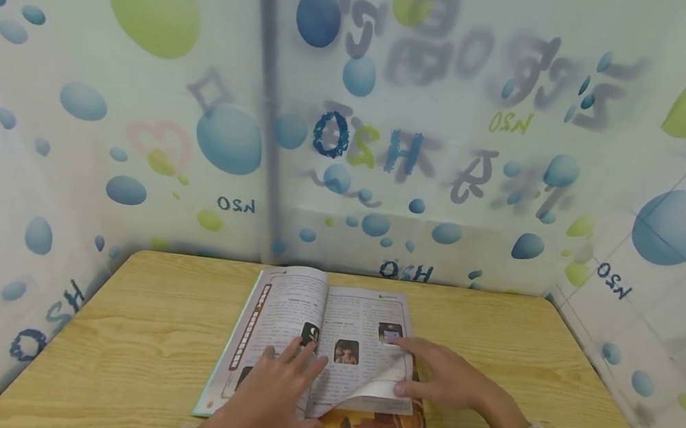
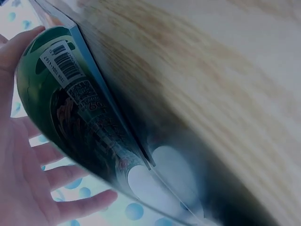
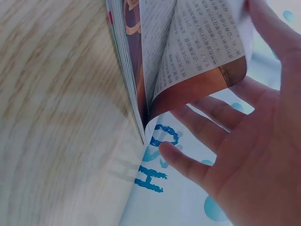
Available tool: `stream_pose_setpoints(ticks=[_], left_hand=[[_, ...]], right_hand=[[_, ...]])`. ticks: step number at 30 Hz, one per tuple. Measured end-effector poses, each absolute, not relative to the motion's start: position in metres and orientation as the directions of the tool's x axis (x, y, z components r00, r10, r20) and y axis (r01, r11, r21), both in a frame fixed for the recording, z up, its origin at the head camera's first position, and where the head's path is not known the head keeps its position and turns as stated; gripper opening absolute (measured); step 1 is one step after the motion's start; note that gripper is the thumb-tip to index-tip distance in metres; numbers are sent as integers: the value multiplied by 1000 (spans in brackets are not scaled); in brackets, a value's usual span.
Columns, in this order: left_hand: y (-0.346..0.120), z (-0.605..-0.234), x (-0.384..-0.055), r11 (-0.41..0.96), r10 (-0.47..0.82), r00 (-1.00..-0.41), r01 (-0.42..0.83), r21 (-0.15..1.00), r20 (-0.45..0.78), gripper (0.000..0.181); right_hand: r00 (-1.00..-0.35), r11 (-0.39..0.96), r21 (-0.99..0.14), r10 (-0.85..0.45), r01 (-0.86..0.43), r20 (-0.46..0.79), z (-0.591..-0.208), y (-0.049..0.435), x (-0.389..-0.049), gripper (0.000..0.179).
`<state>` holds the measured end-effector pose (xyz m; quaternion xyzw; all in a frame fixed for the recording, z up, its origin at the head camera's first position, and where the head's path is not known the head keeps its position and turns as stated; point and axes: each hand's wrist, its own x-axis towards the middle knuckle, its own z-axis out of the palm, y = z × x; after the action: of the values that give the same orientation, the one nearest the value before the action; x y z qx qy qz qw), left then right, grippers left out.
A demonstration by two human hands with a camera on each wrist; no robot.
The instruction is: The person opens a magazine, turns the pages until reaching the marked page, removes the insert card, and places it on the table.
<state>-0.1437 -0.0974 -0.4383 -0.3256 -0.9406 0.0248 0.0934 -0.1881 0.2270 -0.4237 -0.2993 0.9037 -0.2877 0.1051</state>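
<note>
"H2O", mirrored, in big blue-green letters (image 1: 367, 144) on the wall (image 1: 340, 241) behind the magazine (image 1: 342, 310). Smaller mirrored H2O (image 1: 406, 271) just beyond its top edge. Another H2O (image 1: 47, 320) on the wall to its left, tilted. Magazine's left page: red banner (image 1: 250, 326) with white Chinese characters (too small to transcribe). Its back cover: barcode (image 2: 67, 64), digits unclear. Lifted page (image 3: 202, 52): Chinese lines, not safely readable.

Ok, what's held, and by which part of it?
The right hand holds a lifted, white printed-paper page by its outer edge, in the open, green-backed paper magazine. The left hand only rests on the magazine.
</note>
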Motion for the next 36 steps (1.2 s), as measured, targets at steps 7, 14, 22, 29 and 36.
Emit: stream_pose_setpoints(ticks=[7,14,22,29,36], left_hand=[[-99,-436,-142,762,643,-735,643,-80,214,87],[-99,-438,-142,635,744,-577,768,-86,338,94],[-95,-439,-142,497,817,-399,853,-158,417,87],[-96,-439,-141,485,833,-352,836,-256,427,78],[-97,-440,-141,499,828,-347,813,-299,440,73]], right_hand=[[-820,645,-624,-573,-441,-13,-421,226,-187,58],[-836,641,-659,-548,-394,-34,-419,226,-185,50],[-885,679,-621,-463,-392,53,-421,230,-185,58],[-903,736,-564,-428,-373,39,-426,239,-187,77],[-804,736,-516,-577,-438,-141,-432,239,-187,103]])
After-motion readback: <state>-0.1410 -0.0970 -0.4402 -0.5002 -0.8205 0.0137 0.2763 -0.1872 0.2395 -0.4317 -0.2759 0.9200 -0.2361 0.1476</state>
